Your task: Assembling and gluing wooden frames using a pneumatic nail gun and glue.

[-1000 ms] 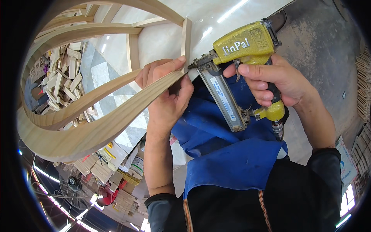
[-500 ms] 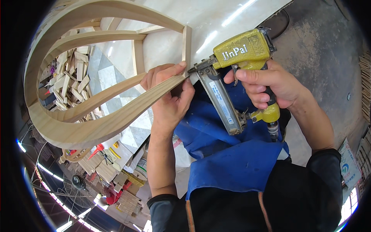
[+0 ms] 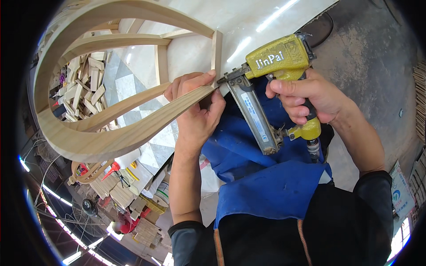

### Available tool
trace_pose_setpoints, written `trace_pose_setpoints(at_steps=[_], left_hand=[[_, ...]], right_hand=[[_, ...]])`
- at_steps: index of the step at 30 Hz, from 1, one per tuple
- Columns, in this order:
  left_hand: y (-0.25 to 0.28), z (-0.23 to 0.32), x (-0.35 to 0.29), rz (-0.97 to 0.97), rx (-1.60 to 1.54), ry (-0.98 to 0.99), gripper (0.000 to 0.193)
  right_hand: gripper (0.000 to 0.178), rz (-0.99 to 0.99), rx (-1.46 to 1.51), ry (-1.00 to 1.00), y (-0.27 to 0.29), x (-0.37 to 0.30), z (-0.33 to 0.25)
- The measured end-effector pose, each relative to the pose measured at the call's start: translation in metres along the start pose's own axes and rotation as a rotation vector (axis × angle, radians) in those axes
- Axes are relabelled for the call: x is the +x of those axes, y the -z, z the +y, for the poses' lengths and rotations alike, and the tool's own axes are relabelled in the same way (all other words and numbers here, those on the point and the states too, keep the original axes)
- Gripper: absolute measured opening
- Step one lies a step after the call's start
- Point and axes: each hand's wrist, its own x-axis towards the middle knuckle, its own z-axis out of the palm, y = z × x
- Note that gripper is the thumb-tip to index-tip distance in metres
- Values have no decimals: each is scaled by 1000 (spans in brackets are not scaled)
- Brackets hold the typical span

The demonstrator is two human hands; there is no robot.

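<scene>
A curved wooden frame [image 3: 88,146], made of bent rails joined by short crosspieces, fills the upper left. My left hand [image 3: 198,104] grips it at the corner where the lower rail meets an end crosspiece [image 3: 216,53]. In my right hand [image 3: 308,95] is a yellow nail gun [image 3: 277,60] with a slanting metal magazine [image 3: 253,116]. Its nose is right at that corner, seemingly touching the wood, close to my left fingertips. My right index finger is curled at the trigger.
A pale tabletop [image 3: 186,57] lies under the frame. Loose wooden offcuts [image 3: 84,88] are heaped at the left. Below the frame lies a bottle with a red nozzle [image 3: 116,166]. A person in red [image 3: 128,225] is farther off. Wooden strips [image 3: 419,97] are stacked far right.
The frame's rounded end has shifted slightly up and to the right. My right index finger has drawn in closer to the trigger. Both hands keep their holds.
</scene>
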Motion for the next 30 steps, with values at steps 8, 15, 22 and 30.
trace_pose_setpoints(at_steps=[8,15,22,30], left_hand=[[4,-3,1,-7,-42,-40,44],[28,-5,-4,-99,-15,-99,51],[49,-2,4,-140,-493,286,50],[59,8,42,-209,-1027,482,42]], right_hand=[[33,-45,-20,79,-4,-11,-14],[29,325,-1519,1068,-24,-58,-69],[32,548,-2445,1061,-9,-31,-101],[35,496,-2400,1180,15,-3,-81]])
